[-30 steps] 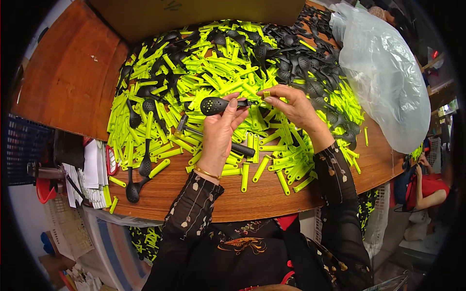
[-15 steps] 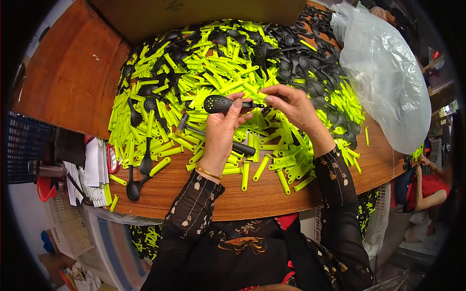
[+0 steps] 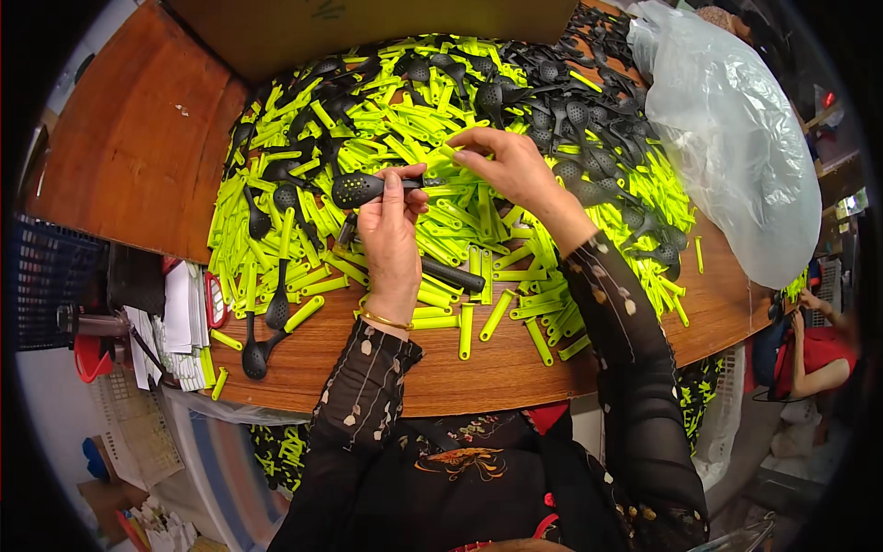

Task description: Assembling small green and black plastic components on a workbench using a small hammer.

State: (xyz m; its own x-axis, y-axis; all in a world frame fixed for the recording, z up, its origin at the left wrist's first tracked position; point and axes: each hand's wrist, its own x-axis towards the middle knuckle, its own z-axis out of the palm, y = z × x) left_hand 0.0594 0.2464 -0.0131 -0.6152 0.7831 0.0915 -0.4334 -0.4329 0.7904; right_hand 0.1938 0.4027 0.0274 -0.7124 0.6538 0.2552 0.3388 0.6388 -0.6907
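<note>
My left hand (image 3: 391,230) grips a black slotted spoon head (image 3: 359,189) by its short stem, the perforated bowl pointing left. My right hand (image 3: 510,166) pinches a neon yellow plastic handle (image 3: 444,158) just right of that stem, its end close to the stem tip. Both hands hover over a wide heap of yellow handles (image 3: 395,120) mixed with black spoon heads (image 3: 589,129) on a brown wooden table (image 3: 138,147). A black tube-like piece (image 3: 455,274) lies under my left wrist.
A clear plastic bag (image 3: 736,156) bulges at the table's right end. Papers and a red tool (image 3: 189,322) sit at the left edge beside a dark blue crate (image 3: 46,276). A cardboard box (image 3: 368,28) stands at the back. Another person (image 3: 809,340) sits low right.
My left hand with the black spoon head stays put. My right hand has lifted a little, bringing a yellow handle up toward the stem.
</note>
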